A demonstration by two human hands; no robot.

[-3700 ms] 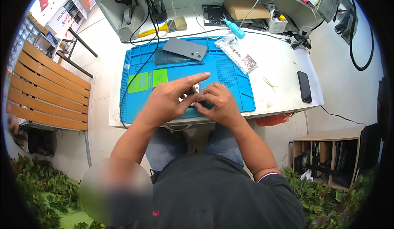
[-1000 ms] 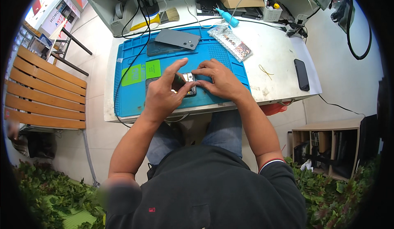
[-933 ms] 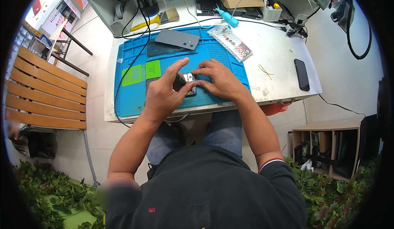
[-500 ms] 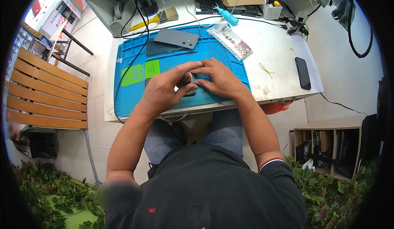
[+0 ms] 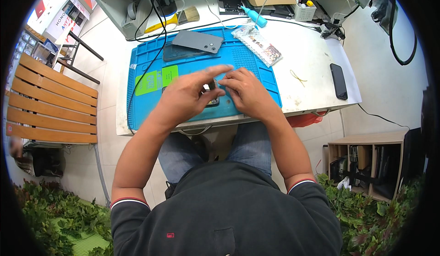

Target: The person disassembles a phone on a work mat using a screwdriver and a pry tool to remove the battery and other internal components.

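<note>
My left hand [image 5: 185, 96] curves over an opened phone [image 5: 212, 103], which lies on the blue repair mat [image 5: 183, 115] with mostly one corner showing. Thumb and forefinger stand apart on this hand, and its remaining fingers are hidden. In that gap shows a small dark and silvery piece [image 5: 211, 85]; whether the hand touches it cannot be told. Just to the right, my right hand [image 5: 247, 92] has its fingers curled and tips pinched together. What lies in the pinch is too small to make out. Behind them rests a grey phone back cover [image 5: 197, 42].
Green cards [image 5: 147, 83] lie left of my hands. A bubble-wrap pouch [image 5: 257, 46] overlaps the mat's far right. Beyond are a yellow-handled brush [image 5: 165, 23] and a light-blue bottle [image 5: 253, 16]. A dark phone [image 5: 338, 82] sits right. Black cables [image 5: 158, 59] hang across the mat's left.
My hands have drawn slightly apart. The left thumb and forefinger have spread wider, with motion blur on that hand. The right fingers have curled in more tightly.
</note>
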